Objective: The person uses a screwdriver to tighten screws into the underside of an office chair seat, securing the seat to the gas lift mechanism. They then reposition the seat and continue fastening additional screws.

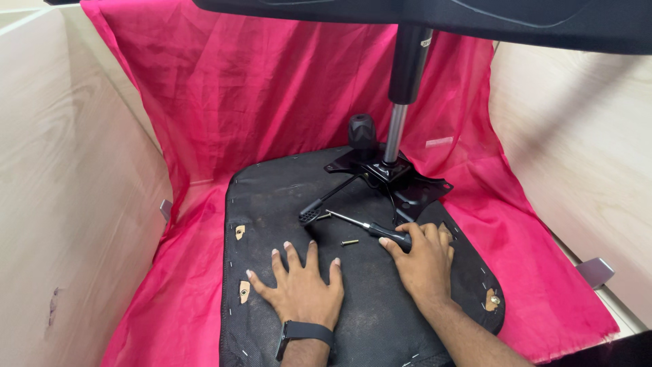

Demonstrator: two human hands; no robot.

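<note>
- Your left hand lies palm down on the underside of the black seat pad, fingers spread flat; its grip is wide and holds nothing. A dark watch sits on that wrist.
- Your right hand rests on the same pad, to the right of the left hand and apart from it. Its grip is closed around the black handle of a screwdriver.
- The screwdriver lies low over the pad, its metal shaft running up and left from your right hand, the tip close to the end of the black lever.
- A small brass-coloured screw lies loose on the pad, between your two hands and just below the screwdriver shaft.
- The black metal mounting plate sits on the far part of the pad, just beyond your right hand. A gas cylinder rises from it, and a black knob stands at its left.
- The seat pad rests on pink cloth draped inside pale wooden walls.
- Several bare mounting holes show in the pad, one at the right edge near your right wrist.
</note>
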